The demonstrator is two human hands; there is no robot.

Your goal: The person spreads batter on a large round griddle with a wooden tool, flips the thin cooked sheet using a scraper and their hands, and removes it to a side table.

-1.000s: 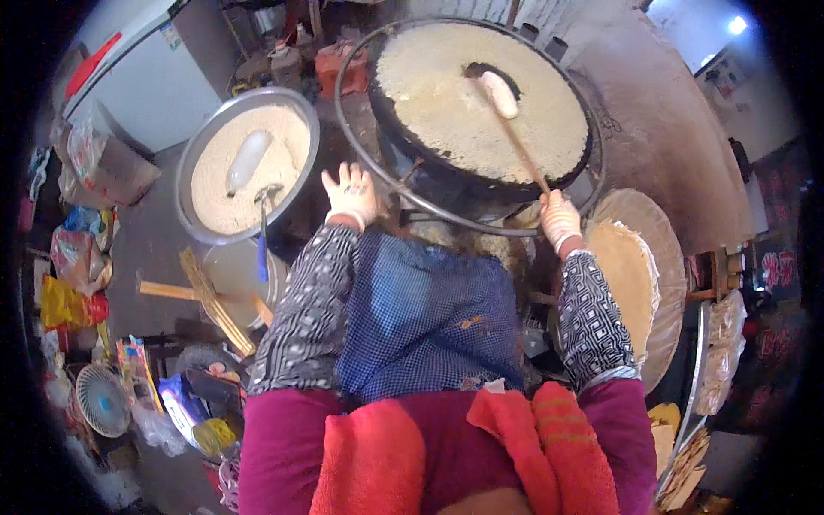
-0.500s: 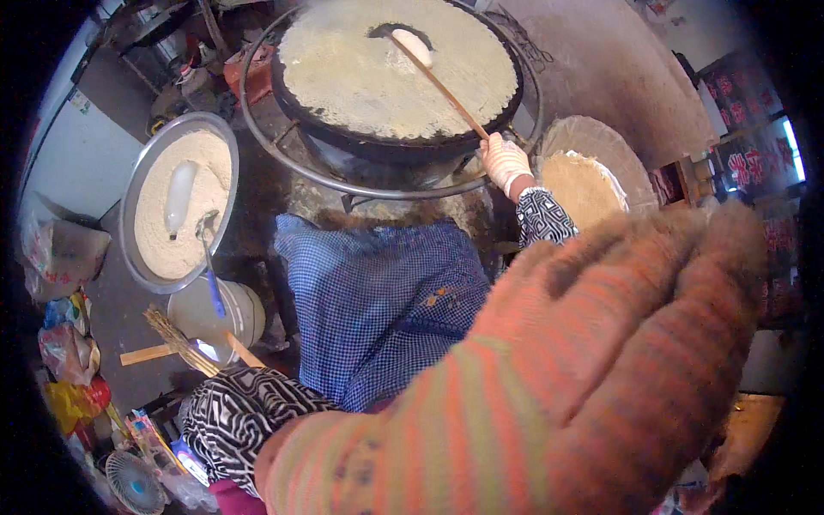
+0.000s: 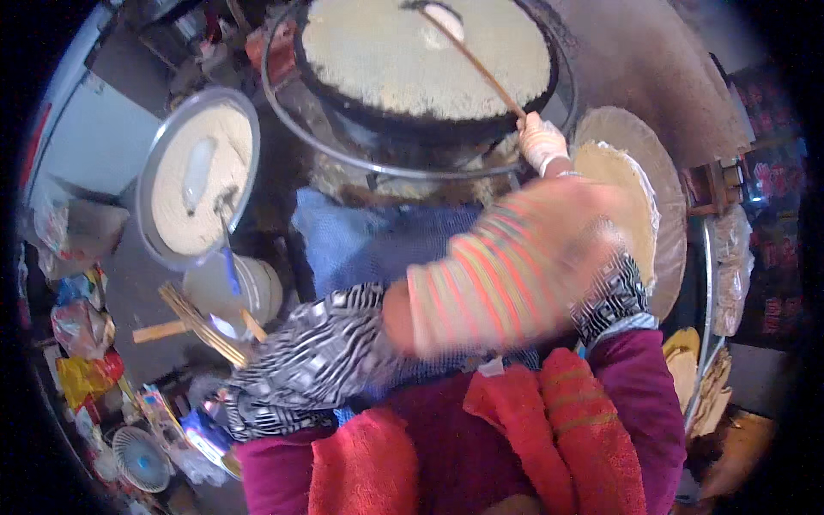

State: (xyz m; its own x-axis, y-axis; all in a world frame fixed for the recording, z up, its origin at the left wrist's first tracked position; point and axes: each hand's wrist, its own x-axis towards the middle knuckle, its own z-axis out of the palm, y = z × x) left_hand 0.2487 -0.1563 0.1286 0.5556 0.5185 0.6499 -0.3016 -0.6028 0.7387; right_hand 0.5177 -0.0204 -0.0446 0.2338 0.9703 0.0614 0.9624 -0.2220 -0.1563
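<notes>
My right hand [image 3: 542,144], in a pale striped glove, is closed round the wooden handle of a batter spreader [image 3: 476,69]. Its far end lies by a white lump [image 3: 445,24] on a large round griddle [image 3: 352,96], which a thin pale layer of batter [image 3: 412,64] covers. In an orange-and-yellow striped glove, my left hand [image 3: 549,249] reaches across my body in front of my right forearm. Motion smears its fingers, and whether they touch the right sleeve [image 3: 614,296] I cannot tell.
At left stands a metal basin [image 3: 146,202] of pale batter, with a white oblong scoop [image 3: 200,167] and a blue-handled ladle [image 3: 232,270]. Below it is a white bucket [image 3: 266,287] with sticks. A metal ring [image 3: 378,165] surrounds the griddle; a round tray [image 3: 669,197] holding flatbread lies right.
My left hand has moved down and away from close before the camera, toward my right forearm. The view has shifted, showing more of my sleeves and chest. The right hand keeps its grip.
</notes>
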